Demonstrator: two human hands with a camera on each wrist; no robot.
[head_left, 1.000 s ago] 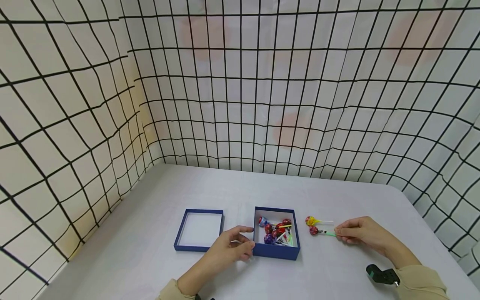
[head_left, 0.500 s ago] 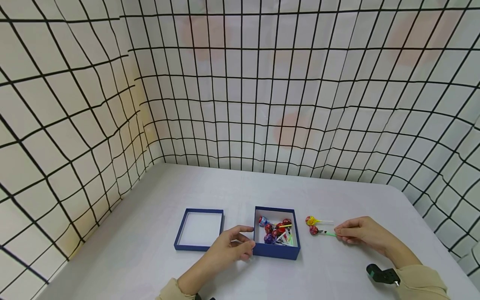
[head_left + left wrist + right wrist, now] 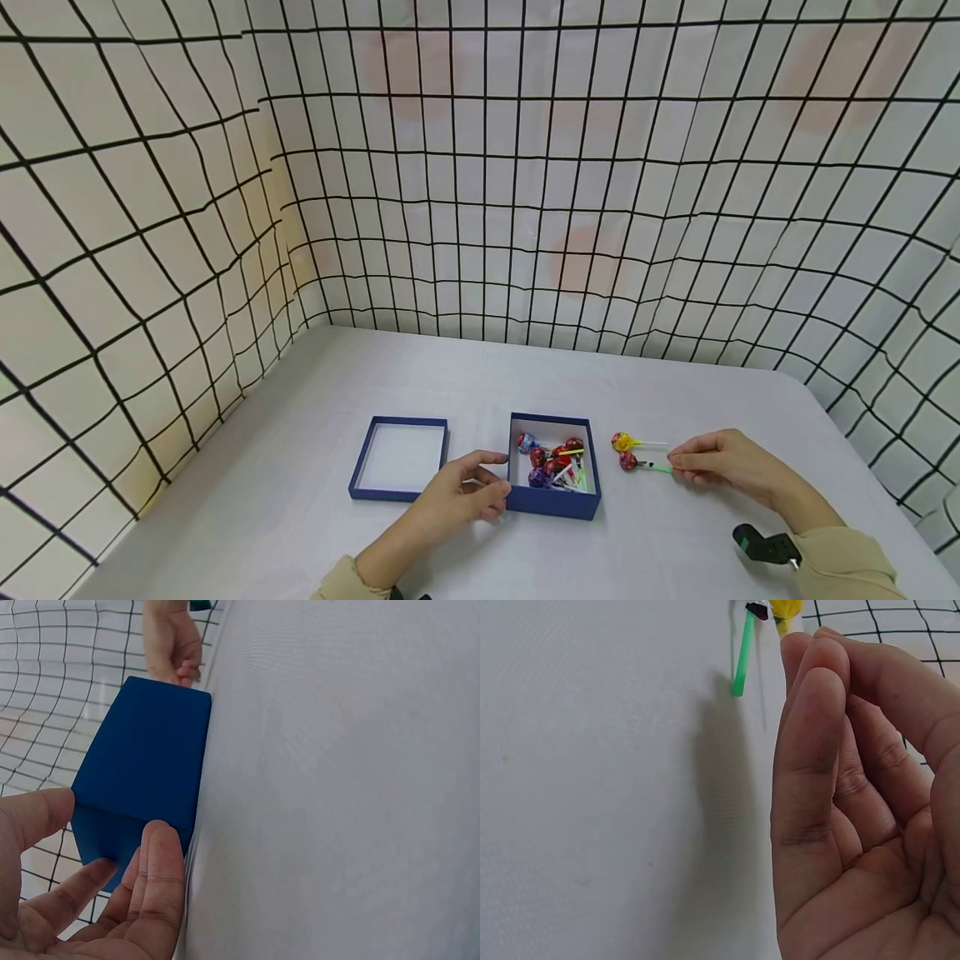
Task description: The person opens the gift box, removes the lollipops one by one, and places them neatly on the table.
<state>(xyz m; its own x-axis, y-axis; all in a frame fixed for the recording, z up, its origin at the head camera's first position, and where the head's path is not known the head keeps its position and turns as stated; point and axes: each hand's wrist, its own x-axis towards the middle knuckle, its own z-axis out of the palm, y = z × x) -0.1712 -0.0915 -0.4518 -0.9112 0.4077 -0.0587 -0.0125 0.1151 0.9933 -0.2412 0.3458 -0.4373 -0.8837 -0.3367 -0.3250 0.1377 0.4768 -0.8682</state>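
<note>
Evidently, two loose lollipops are lying just left of the right hand: a yellow one farther off and a red, green-sticked one nearer, its stick ending beside the fingers. That hand's thumb and fingertips are meeting, visibly holding nothing. To their left, one open blue box is containing at least five more lollipops; wrapper print is appearing too small for reading. The left hand is touching the box's near-left corner, fingers parted, gripping nothing. One blue-edged lid is lying left of it. Bare white table is showing between box and right hand, and beyond both hands toward the far edge.
</note>
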